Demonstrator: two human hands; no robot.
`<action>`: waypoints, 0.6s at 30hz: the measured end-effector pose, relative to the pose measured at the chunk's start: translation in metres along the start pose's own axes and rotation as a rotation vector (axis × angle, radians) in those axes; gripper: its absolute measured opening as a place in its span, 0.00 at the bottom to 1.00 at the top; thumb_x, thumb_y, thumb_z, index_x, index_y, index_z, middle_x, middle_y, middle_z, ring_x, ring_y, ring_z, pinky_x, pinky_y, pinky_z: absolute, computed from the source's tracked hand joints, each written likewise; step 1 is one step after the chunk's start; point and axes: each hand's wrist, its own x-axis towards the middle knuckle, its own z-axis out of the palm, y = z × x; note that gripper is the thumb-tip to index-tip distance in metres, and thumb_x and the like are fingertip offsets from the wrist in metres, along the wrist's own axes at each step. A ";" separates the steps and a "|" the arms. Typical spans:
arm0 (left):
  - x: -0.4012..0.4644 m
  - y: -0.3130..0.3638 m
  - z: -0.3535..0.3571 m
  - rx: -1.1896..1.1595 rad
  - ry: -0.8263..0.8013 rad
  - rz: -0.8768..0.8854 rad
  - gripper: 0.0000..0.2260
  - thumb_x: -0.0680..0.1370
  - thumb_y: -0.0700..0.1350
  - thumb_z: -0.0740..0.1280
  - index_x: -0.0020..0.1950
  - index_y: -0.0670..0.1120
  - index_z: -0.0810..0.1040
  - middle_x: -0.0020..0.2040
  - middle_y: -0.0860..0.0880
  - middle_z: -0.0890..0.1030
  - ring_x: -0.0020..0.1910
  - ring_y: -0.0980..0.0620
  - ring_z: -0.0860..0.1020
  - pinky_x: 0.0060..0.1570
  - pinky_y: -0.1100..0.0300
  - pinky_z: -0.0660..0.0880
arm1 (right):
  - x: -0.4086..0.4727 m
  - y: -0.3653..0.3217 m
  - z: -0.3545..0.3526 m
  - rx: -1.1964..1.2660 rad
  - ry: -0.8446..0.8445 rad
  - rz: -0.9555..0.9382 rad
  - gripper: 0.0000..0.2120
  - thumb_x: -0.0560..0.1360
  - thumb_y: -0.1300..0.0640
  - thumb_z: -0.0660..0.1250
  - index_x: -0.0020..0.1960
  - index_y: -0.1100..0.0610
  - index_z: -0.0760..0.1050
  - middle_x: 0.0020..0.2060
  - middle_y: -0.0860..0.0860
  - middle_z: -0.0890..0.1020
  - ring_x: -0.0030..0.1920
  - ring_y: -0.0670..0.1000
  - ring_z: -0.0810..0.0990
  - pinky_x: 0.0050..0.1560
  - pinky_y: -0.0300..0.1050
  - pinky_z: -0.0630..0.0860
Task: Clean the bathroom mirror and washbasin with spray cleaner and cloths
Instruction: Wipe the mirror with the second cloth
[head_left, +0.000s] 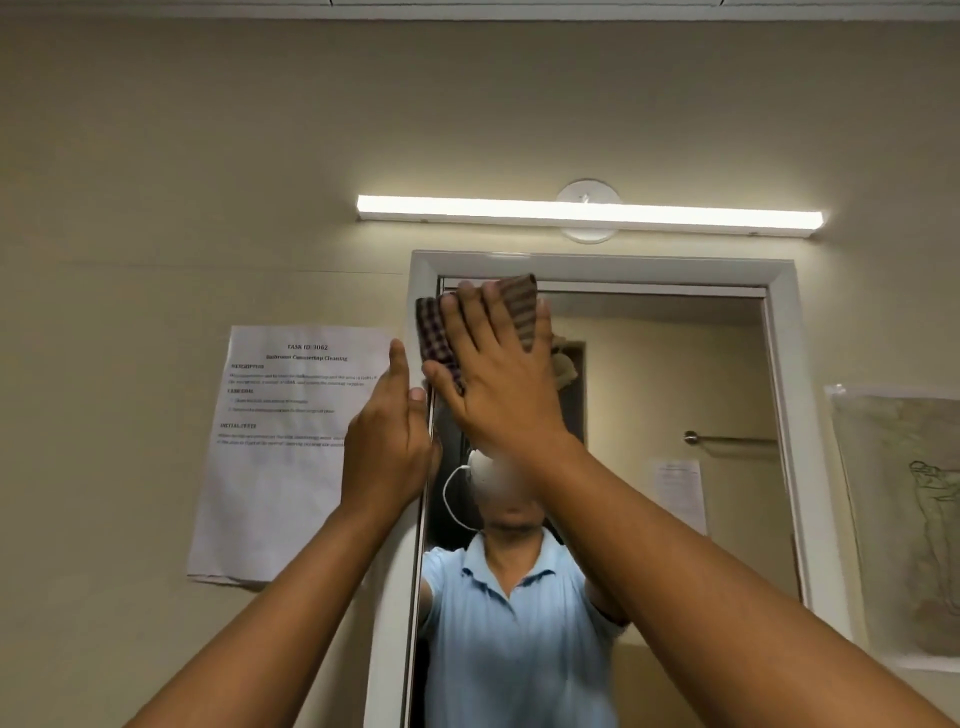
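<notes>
- Up on the beige wall (156, 156), at about nine o'clock in the view, hangs a printed task sheet (280, 447), its right edge partly hidden behind the left hand.
- The left hand (387, 447) is raised with the fingers straight and close together, index fingertip pointing to twelve o'clock; it holds nothing, so its grip is apart, and it lies against the left side of the white mirror frame (779, 364).
- Just to the right, toward one o'clock from the left hand, the checked cloth (436, 338) lies flat on the bathroom mirror (649, 374) in its upper left corner, touching the frame's inner edge.
- The right hand (498, 384) presses the cloth onto the glass with spread, straight fingers; its grip is apart, not curled round the cloth, and the cloth shows above the fingertips and beside the thumb.
- In the glass, at six o'clock below the hands, a person in a light blue polo shirt (519, 623) is reflected, with a towel rail (727, 440) reflected at three o'clock.
- Above the mirror, at twelve o'clock, a lit tube lamp (587, 212) runs across the wall.
- At the far right, around four o'clock, a line drawing (919, 519) in a plastic sleeve is fixed to the wall.
</notes>
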 end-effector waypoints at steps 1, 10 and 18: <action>0.000 -0.002 0.000 0.004 -0.005 0.003 0.26 0.82 0.51 0.51 0.81 0.48 0.54 0.64 0.40 0.78 0.55 0.41 0.79 0.51 0.47 0.78 | -0.009 -0.001 0.002 -0.003 0.000 -0.030 0.34 0.81 0.36 0.41 0.81 0.52 0.43 0.81 0.51 0.44 0.80 0.53 0.39 0.75 0.66 0.34; 0.003 -0.013 -0.020 0.294 -0.180 0.258 0.28 0.82 0.46 0.51 0.82 0.49 0.47 0.82 0.50 0.49 0.81 0.50 0.51 0.78 0.46 0.52 | -0.108 0.009 0.005 -0.016 -0.073 -0.288 0.32 0.82 0.37 0.47 0.81 0.52 0.50 0.81 0.52 0.52 0.81 0.53 0.45 0.76 0.68 0.44; 0.014 -0.020 -0.028 0.492 -0.265 0.392 0.28 0.81 0.48 0.49 0.81 0.44 0.52 0.81 0.44 0.54 0.81 0.53 0.46 0.79 0.57 0.41 | -0.073 0.115 -0.033 -0.007 -0.067 0.084 0.33 0.82 0.37 0.47 0.81 0.49 0.41 0.81 0.49 0.42 0.80 0.50 0.37 0.75 0.66 0.37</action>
